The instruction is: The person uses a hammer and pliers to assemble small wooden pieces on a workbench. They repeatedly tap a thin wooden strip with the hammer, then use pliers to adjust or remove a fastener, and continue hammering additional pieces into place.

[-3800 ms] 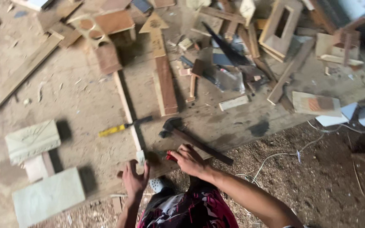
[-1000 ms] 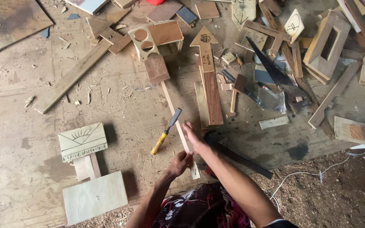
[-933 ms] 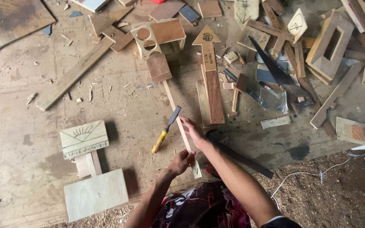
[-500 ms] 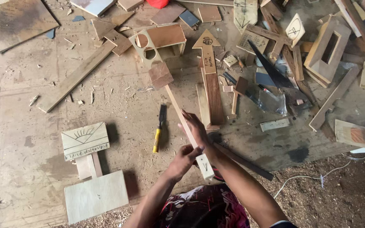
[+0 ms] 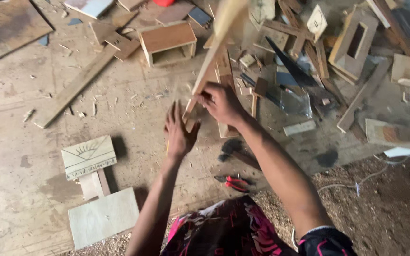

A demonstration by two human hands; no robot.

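Holding a long wood strip (image 5: 209,61), both hands meet at its lower end, above the floor (image 5: 20,123). The right hand (image 5: 221,102) is closed around the strip near the bottom; the left hand (image 5: 179,132) is spread, palm and fingers pressed against the lowest part. The strip rises up and away, tilted, its top blurred. It looks thin, light and stiff, likely to flex or snap if levered far from the grip, so a hold low down with a second hand steadying suits it. Red-handled pliers (image 5: 233,181) and a dark hammer (image 5: 236,154) lie just below the hands. A small wood box (image 5: 167,42) stands beyond, and a carved block (image 5: 88,156) lies to the left.
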